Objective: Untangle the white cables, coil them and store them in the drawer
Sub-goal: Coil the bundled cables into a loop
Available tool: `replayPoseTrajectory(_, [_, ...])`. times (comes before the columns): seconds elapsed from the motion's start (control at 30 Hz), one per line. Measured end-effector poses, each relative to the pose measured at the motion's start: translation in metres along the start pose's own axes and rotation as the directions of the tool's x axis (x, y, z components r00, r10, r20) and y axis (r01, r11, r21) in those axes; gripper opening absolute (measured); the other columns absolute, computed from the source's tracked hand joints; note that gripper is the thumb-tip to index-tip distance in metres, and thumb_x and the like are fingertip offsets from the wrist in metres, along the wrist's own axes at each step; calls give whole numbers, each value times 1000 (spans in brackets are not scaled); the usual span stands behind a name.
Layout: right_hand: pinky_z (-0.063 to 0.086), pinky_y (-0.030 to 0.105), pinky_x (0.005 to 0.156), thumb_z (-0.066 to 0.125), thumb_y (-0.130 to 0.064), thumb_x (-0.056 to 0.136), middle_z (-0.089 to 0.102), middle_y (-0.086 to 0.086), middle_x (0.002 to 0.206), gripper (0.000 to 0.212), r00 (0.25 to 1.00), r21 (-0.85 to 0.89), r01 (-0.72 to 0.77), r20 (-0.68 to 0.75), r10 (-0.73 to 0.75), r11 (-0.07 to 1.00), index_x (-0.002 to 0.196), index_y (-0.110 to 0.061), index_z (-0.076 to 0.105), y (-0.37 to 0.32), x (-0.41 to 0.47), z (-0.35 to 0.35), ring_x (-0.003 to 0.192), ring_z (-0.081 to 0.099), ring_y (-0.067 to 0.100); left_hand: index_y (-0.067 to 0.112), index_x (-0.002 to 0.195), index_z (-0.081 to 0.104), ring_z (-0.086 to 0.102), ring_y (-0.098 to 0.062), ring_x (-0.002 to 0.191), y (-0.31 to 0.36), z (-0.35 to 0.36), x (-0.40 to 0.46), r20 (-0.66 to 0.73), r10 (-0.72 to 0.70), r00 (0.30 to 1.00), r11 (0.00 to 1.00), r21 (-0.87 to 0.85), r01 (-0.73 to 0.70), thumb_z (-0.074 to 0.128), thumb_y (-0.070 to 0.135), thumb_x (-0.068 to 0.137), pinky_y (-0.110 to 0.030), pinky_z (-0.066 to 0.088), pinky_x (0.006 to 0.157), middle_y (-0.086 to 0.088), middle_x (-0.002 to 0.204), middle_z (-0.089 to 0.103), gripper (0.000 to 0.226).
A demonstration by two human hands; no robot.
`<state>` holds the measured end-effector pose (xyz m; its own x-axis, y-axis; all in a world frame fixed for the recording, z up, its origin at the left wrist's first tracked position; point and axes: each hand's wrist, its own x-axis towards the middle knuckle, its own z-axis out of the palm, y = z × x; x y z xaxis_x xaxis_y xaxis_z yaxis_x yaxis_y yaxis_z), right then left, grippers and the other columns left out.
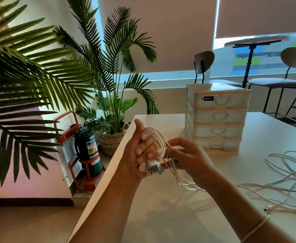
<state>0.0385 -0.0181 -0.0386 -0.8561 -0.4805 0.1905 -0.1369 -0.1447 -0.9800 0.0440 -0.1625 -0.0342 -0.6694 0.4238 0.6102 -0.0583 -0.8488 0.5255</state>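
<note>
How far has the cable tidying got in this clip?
Done: little so far. In hand: the left hand grips a few white loops with plugs, and the right hand feeds cable in. Left: loose cables sprawl on the table; the drawers are all closed.

We see bare white table (161, 216) ahead of us; loose white cables (284, 172) clutter the right, four-drawer plastic cabinet (217, 118) behind.

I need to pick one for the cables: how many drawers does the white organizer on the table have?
4 drawers in the organizer, stacked in one column: top, second, third, bottom. All are closed; none looks hidden.
</note>
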Motion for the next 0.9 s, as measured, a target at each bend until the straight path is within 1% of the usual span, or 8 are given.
replayPoseTrajectory(0.17, [53, 23, 49, 58, 8, 81, 68, 6, 57, 15, 999, -23, -31, 32, 32, 999, 80, -6, 52, -4, 1, -4, 47, 64, 20, -10, 82, 59, 62, -32, 48, -1, 0, 1, 31, -38, 999, 999, -32, 39, 40, 30, 98, -35, 50, 64, -24, 64, 67, 46])
replayPoseTrajectory(0.3, [55, 33, 64, 61, 1, 82, 71, 5, 68, 14, 999, -281, -9, 42, 21, 960, 75, -8, 54, 0, 2, -10, 58, 68, 24, -9, 79, 59, 66, -32, 53, -2, -1, -1, 8, -43, 999, 998, -38, 43, 41, 31, 97, -33, 50, 61, -22, 60, 66, 47])
replayPoseTrajectory(0.4, [55, 35, 68, 58, -1, 82, 72, 0, 76, 20, 997, -641, 52, 75, -6, 766, 71, -17, 59, 3, 3, -23, 66, 70, 17, -8, 77, 59, 59, -30, 43, 5, 1, -6, -8, -2, 1000, 998, -58, 1, 42, 31, 97, -32, 48, 58, -22, 58, 65, 47])
replayPoseTrajectory(0.57, [53, 31, 75, 55, 2, 82, 70, 4, 80, 43, 999, -891, -31, -19, 32, 453, 53, -30, 54, 10, 9, -77, 78, 66, 19, -9, 77, 59, 44, -23, 39, 18, 4, -9, -19, 42, 999, 997, -69, -43, 43, 32, 96, -33, 47, 58, -24, 58, 64, 48])
replayPoseTrajectory(0.73, [43, 30, 85, 53, -22, 88, 57, -12, 82, 28, 937, -942, -335, -334, 107, -8, 66, -38, 55, -1, -5, -165, 85, 52, 13, -7, 75, 59, 41, -18, 39, 27, 7, -15, -37, 81, 996, 993, -86, -84, 44, 33, 96, -22, 38, 47, -21, 56, 62, 48])
replayPoseTrajectory(0.8, [41, 19, 74, 55, -26, 88, 64, -9, 104, 13, 894, -907, -417, -420, 158, -56, 89, -37, 62, -9, -11, -189, 91, 53, 14, -6, 75, 59, 39, -16, 40, 29, 7, -16, -56, 85, 995, 993, -76, -89, 42, 36, 96, -20, 33, 45, -20, 55, 62, 50])
replayPoseTrajectory(0.87, [42, 17, 73, 68, -42, 77, 62, -5, 118, 34, 831, -900, -412, -435, 348, -140, 109, -29, 63, -17, -12, -193, 99, 53, 11, -5, 75, 59, 39, -15, 40, 23, 9, -12, -70, 55, 996, 997, -59, -59, 43, 38, 95, -27, 40, 49, -17, 52, 61, 50])
replayPoseTrajectory(0.9, [43, 19, 82, 75, -62, 54, 62, -8, 113, 58, 802, -914, -373, -404, 441, -158, 104, -34, 64, -20, -12, -189, 102, 54, 10, -6, 75, 59, 39, -16, 40, 19, 11, -10, -65, 27, 998, 996, -78, -32, 42, 37, 95, -30, 44, 51, -17, 50, 59, 50])
